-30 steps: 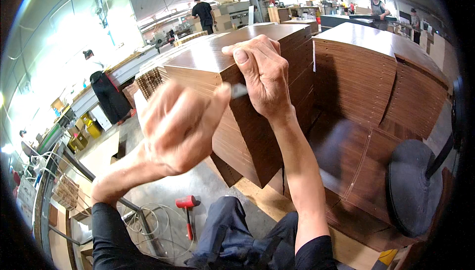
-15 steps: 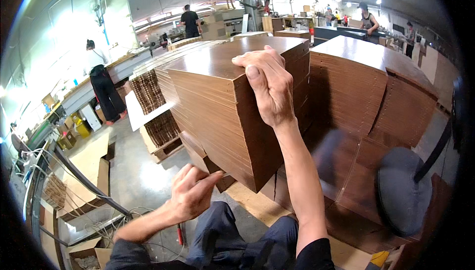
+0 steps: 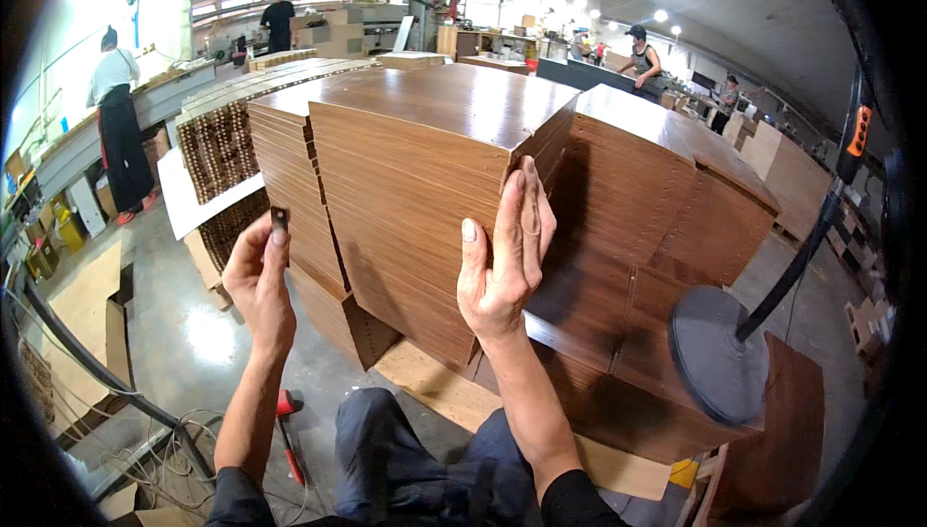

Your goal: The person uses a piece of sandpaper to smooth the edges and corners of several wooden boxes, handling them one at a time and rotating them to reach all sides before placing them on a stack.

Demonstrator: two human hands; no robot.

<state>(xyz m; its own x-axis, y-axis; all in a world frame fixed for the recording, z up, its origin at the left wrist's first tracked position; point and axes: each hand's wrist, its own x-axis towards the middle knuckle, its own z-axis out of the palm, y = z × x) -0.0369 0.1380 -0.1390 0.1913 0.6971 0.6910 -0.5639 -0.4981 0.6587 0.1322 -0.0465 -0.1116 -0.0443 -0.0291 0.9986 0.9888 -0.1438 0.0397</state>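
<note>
In front of me rises a tall stack of brown wood-grain panels [image 3: 406, 189], its corner edge turned toward my right side. My right hand [image 3: 507, 261] lies along that corner, fingers stretched upward and the thumb apart on the front face. Nothing is held in it. Left of the stack, my left hand [image 3: 261, 285] is raised, pinching a small dark flat piece [image 3: 279, 219] between thumb and fingertips. The piece shows a light spot near its middle; its exact kind is unclear.
More brown panel stacks [image 3: 618, 184] stand to the right, beside a black pole with a round base [image 3: 719, 353]. A red mallet-like tool [image 3: 289, 403] lies on the floor near my knee. Cables [image 3: 179, 445] tangle at lower left. Several people work farther back.
My left hand has risen from low by the stack's lower edge to beside its left side, showing the dark piece. My right hand has moved from the top corner down along the edge, fingers straightened.
</note>
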